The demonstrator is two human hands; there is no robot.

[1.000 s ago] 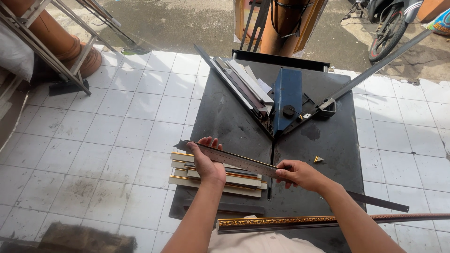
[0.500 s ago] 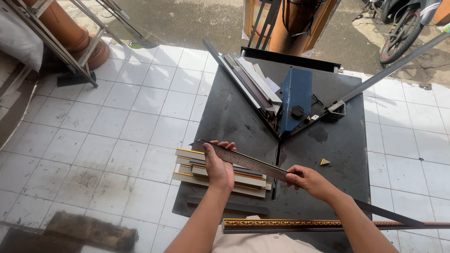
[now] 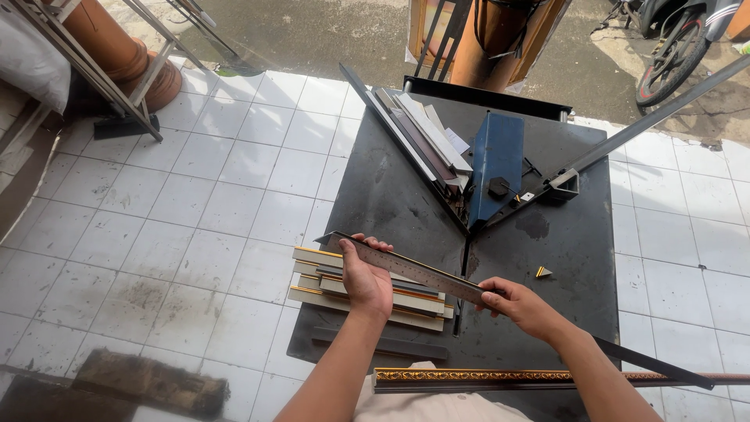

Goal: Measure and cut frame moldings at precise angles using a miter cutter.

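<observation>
I hold a long dark frame moulding strip (image 3: 426,272) with a thin gold edge, slanting from upper left to lower right above a black metal table (image 3: 391,195). My left hand (image 3: 366,280) grips it near its mitred left end; my right hand (image 3: 522,306) grips it near the middle. Under my left hand lies a stack of cut cream and gold moulding pieces (image 3: 322,291). A blue mitre cutter (image 3: 494,166) stands at the table's centre back, between two fence rails forming a V.
An ornate gold moulding (image 3: 484,377) lies along the near table edge. A small gold offcut (image 3: 542,273) sits right of centre. More moulding strips (image 3: 426,133) lean by the cutter. White tiled floor (image 3: 195,211) lies left; a motorbike wheel (image 3: 676,47) stands far right.
The strip and both hands have shifted slightly toward the near right; the strip now slants a little more steeply across the table.
</observation>
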